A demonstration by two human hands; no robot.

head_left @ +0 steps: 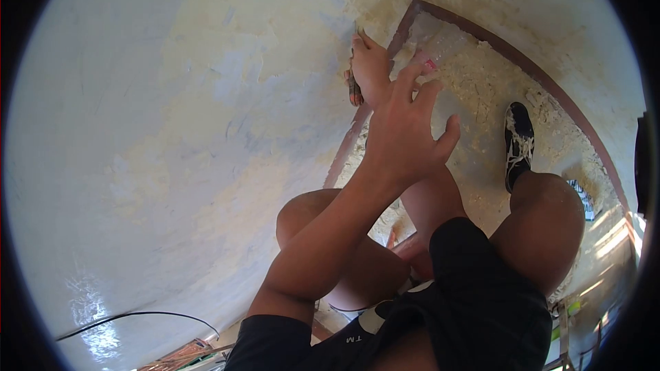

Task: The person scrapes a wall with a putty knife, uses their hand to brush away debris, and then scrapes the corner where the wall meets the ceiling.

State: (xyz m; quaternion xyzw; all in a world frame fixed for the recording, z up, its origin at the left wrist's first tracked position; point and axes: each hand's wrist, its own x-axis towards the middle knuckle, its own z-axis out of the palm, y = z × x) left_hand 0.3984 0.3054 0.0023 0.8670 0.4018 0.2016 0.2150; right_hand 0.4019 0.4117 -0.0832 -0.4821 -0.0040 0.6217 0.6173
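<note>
My right hand (372,72) is closed around the handle of a scraper (355,93), close against the patchy pale wall (227,96). Only the scraper's dark and orange handle end and a thin bit near its tip show; the rest is hidden by the fingers. My left hand (405,130) is held in the air with its fingers spread and bent, holding nothing. Its forearm crosses in front of the right forearm. Beyond the left fingertips, a clear plastic item with a pink label (430,65), perhaps a bottle, lies on the floor.
Flakes and crumbs litter the floor (474,89), which a brown baseboard (529,65) borders up to the corner. My black shoe (519,137) stands at the right, near a blue-and-white packet (583,199). A black cable (137,315) curves across the lower left.
</note>
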